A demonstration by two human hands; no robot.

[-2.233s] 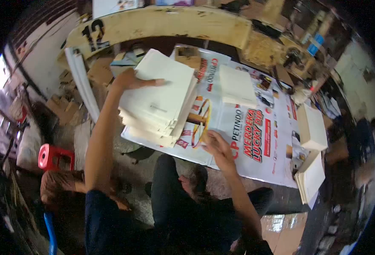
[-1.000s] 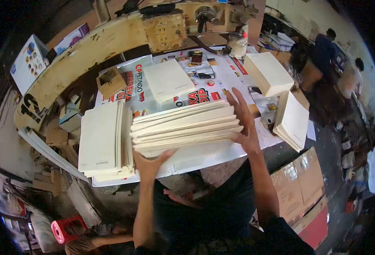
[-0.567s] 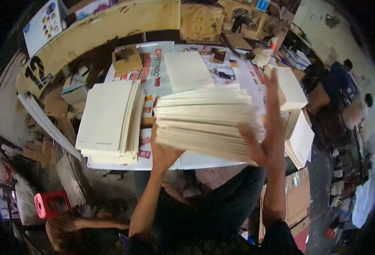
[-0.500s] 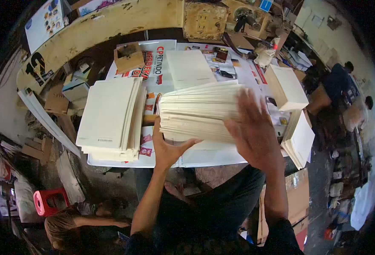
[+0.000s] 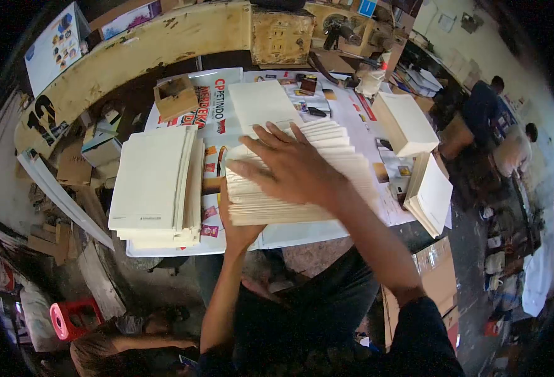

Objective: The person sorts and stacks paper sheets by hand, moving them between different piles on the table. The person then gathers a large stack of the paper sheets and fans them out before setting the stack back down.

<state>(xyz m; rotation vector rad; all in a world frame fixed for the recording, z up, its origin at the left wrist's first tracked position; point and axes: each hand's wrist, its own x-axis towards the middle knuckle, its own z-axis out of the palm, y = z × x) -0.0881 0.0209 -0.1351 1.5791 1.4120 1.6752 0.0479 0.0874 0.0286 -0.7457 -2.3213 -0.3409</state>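
A fanned stack of cream-white paper booklets (image 5: 289, 204) lies on the poster-covered table (image 5: 289, 235). My right hand (image 5: 292, 163) rests across the top of this stack, palm down, with its fingers spread. Against the stack's left side is my left hand (image 5: 240, 232); its fingers are partly hidden behind the paper, so its grip is unclear. To the left stands a tall pile of white booklets (image 5: 151, 179) with uneven edges. Behind the fanned stack lie flat white sheets (image 5: 261, 103).
A wooden box (image 5: 176, 98) sits at the back left. Two more paper stacks (image 5: 409, 122) (image 5: 431, 195) are at the right edge. A red stool (image 5: 76, 317) and a seated person's arm and leg show lower left; two people (image 5: 481, 110) are at far right.
My right hand has moved left from the stack's right side onto its top, fingers now spread. The stack's pages are fanned differently. The whole view has shifted slightly.
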